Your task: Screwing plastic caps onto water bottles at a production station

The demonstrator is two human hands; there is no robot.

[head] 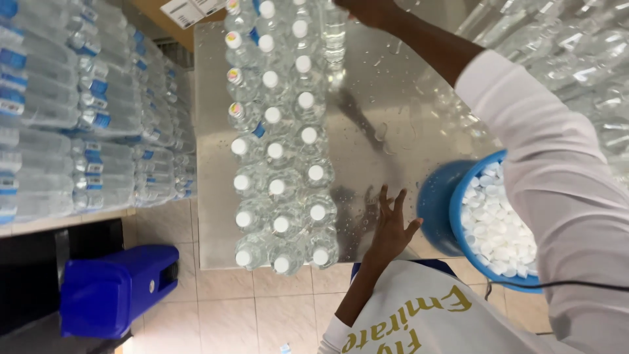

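Many white caps (498, 226) fill blue bowl (438, 206); capped bottles (282, 151) hold clear water.

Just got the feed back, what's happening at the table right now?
A person stands at a wet steel table holding rows of capped water bottles. The right hand reaches to the far end of the rows; the left hand rests open near the table's near edge. A blue bowl of white caps sits beside it.

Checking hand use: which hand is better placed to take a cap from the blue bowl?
The left hand: open, empty, beside the blue bowl; the right hand is far off at the bottles.
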